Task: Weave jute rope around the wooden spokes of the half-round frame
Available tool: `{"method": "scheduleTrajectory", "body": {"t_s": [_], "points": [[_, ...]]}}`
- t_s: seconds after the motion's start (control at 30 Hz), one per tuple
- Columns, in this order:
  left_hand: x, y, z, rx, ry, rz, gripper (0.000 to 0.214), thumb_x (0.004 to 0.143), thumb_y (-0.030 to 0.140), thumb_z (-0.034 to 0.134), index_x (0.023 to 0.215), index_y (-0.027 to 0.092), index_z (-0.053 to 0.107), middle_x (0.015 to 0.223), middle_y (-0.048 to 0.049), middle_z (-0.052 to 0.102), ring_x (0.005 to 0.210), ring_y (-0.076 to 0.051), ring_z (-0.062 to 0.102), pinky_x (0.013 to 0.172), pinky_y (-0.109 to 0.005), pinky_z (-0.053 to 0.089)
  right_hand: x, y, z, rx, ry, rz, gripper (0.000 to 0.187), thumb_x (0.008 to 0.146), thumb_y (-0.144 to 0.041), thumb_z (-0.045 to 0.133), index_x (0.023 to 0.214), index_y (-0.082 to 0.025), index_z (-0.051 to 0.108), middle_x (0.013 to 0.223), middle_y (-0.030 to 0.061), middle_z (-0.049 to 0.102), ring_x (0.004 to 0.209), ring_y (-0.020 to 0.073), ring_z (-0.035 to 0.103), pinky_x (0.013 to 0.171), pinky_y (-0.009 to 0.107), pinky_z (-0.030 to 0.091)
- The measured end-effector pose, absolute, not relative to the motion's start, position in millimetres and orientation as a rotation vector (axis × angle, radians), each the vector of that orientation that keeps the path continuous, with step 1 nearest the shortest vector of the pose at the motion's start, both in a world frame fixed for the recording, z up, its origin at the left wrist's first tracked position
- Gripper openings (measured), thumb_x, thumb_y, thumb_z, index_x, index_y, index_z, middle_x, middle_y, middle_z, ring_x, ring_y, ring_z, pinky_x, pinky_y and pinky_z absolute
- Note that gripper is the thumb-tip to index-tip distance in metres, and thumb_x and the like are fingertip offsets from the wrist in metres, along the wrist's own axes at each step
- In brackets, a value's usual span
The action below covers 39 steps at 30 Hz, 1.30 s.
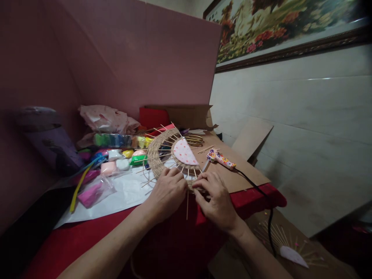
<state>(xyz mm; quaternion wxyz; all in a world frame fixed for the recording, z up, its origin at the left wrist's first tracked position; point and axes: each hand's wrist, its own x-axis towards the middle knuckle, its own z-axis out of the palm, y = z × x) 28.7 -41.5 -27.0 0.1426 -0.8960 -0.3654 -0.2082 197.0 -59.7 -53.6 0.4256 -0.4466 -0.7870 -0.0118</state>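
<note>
Where the surface [87, 236] starts at my left, a heap of clay packs [116, 155] lies on white paper [124, 193], too bunched to count, beside two bent strips [78, 182], one yellow, one blue. Next comes the weave [162, 145]: one pink half-disc [184, 152] with thin sticks [187, 207] fanning from it and a wide band of twine [157, 162] wound through them. I judge it well along, with several rows laid and bare stick tips left to fill. My left grip [168, 193] lies curled on its near edge; I cannot tell whether it clasps anything. My right grip [216, 201] is pinched closed on the rim just beside it. Further right, one glue gun [221, 159] rests on cardboard [244, 174], a few loose sticks [207, 148] near it. Low at far right lies a second half-disc [293, 256], its sticks bare, no twine
</note>
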Motion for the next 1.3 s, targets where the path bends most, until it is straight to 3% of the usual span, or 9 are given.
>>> {"method": "scheduleTrajectory", "body": {"t_s": [0.57, 0.97, 1.13, 1.3], "points": [[26, -40, -28, -2.619, -0.987, -0.594, 0.016, 0.085, 0.021, 0.049, 0.080, 0.019, 0.063, 0.076, -0.0034, 0.059, 0.082, -0.021, 0.045, 0.075, -0.037, 0.031, 194, -59, -57, -1.221, -2.075, -0.109, 0.007, 0.083, -0.019, 0.051, 0.081, -0.019, 0.058, 0.089, 0.0054, 0.057, 0.089, 0.0219, 0.047, 0.079, 0.037, 0.036], [31, -37, -31, -2.561, -1.017, -0.564, 0.018, 0.085, 0.020, 0.047, 0.069, 0.016, 0.056, 0.075, -0.0035, 0.059, 0.080, -0.020, 0.046, 0.074, -0.037, 0.033, 208, -49, -49, -1.162, -1.952, -0.102, 0.012, 0.085, -0.020, 0.046, 0.084, -0.019, 0.058, 0.091, 0.0065, 0.059, 0.092, 0.0204, 0.050, 0.083, 0.035, 0.038], [31, -37, -30, -2.600, -1.108, -0.544, 0.013, 0.081, 0.018, 0.050, 0.071, 0.016, 0.058, 0.077, -0.0032, 0.059, 0.082, -0.020, 0.047, 0.077, -0.036, 0.034, 250, -14, -37, -1.786, -1.793, -0.467, 0.027, 0.082, -0.028, 0.049, 0.104, -0.014, 0.058, 0.105, 0.0149, 0.056, 0.099, 0.0296, 0.049, 0.083, 0.041, 0.037], [32, -36, -30, -2.637, -1.178, -0.540, 0.015, 0.082, 0.016, 0.047, 0.074, 0.016, 0.059, 0.079, -0.0037, 0.059, 0.082, -0.019, 0.048, 0.077, -0.035, 0.036, 278, 13, -42, -2.035, -2.033, -0.447, 0.037, 0.086, -0.040, 0.040, 0.104, -0.013, 0.057, 0.097, 0.0154, 0.059, 0.092, 0.0275, 0.054, 0.076, 0.035, 0.038]]}}
